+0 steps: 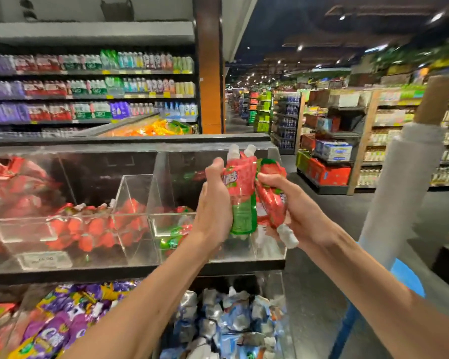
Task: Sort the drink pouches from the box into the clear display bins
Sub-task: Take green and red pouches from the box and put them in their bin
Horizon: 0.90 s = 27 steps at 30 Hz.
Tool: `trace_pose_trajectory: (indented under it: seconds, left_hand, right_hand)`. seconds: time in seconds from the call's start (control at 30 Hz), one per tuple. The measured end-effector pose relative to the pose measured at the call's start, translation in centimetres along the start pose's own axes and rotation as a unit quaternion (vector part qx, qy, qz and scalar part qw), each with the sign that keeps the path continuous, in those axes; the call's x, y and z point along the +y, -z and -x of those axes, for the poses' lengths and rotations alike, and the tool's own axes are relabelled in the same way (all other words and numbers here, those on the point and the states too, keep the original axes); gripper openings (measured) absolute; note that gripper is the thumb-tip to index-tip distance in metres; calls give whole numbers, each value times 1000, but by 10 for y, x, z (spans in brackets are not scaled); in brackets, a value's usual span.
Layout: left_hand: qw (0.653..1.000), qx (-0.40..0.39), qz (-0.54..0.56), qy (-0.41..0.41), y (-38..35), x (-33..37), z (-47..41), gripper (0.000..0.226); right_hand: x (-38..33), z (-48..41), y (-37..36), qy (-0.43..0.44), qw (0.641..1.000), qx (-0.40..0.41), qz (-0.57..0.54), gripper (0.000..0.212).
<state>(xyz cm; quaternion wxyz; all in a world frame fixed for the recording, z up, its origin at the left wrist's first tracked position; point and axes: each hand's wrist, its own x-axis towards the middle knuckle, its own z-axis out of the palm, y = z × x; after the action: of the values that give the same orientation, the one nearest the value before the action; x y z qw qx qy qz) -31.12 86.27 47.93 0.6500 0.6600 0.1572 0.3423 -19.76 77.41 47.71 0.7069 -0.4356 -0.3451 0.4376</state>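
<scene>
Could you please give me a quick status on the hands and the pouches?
Left hand grips two red pouches, caps up. Right hand grips third pouch, cap down. Both in front of right-end clear bin; nothing blocking it.

Your left hand grips red-and-green drink pouches with their white caps up, while your right hand holds a red pouch cap-down against them, both in front of the rightmost clear bin, which sits beside a fuller bin.
</scene>
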Motion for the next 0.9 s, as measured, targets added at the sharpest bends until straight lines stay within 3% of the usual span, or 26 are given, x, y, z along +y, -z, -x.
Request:
trace_pose_trajectory:
  seconds: [0.1, 0.17, 0.3, 0.4, 0.47, 0.57, 0.63, 0.7, 0.77, 0.83, 0.9]
  left_hand:
    - [999, 27, -9, -23, -3, 9, -10, 45]
    - [999, 24, -21, -4, -5, 14, -17, 42]
    - [998, 42, 8, 35, -2, 20, -33, 41]
    - [996, 79, 30, 7, 14, 16, -49, 28]
    - [996, 85, -25, -7, 28, 2, -62, 23]
    - [979, 44, -199, -15, 52, -22, -85, 10]
    - [921, -63, -385, 16, 60, -32, -99, 7]
    - [822, -177, -539, 59, 58, -36, -111, 7]
    - [748, -236, -615, 83, 49, -35, -122, 6]
    - [704, -264, -651, 104, 40, -32, -132, 16]
    - [653, -301, -683, 125, 30, -37, -138, 29]
  right_hand:
    - [-7, -16, 6, -20, 999, -11, -28, 44]
    - [-11, -27, 15, -25, 999, -14, -43, 51]
    - [-20, -39, 30, -22, 996, -13, -90, 28]
    - [-31, -41, 40, -20, 986, -31, -161, 23]
    - [-38, -41, 45, -6, 984, -33, -174, 23]
    - [-39, -46, 50, 2, 987, -24, -158, 25]
    - [-37, -50, 50, -2, 988, -24, -152, 30]
    - [-35, -52, 48, -10, 990, -23, -135, 32]
    - [-33, -53, 46, -13, 992, -14, -123, 41]
    - [-29, -55, 43, -12, 994, -7, -105, 52]
    - [-26, -55, 40, -5, 996, -5, -89, 47]
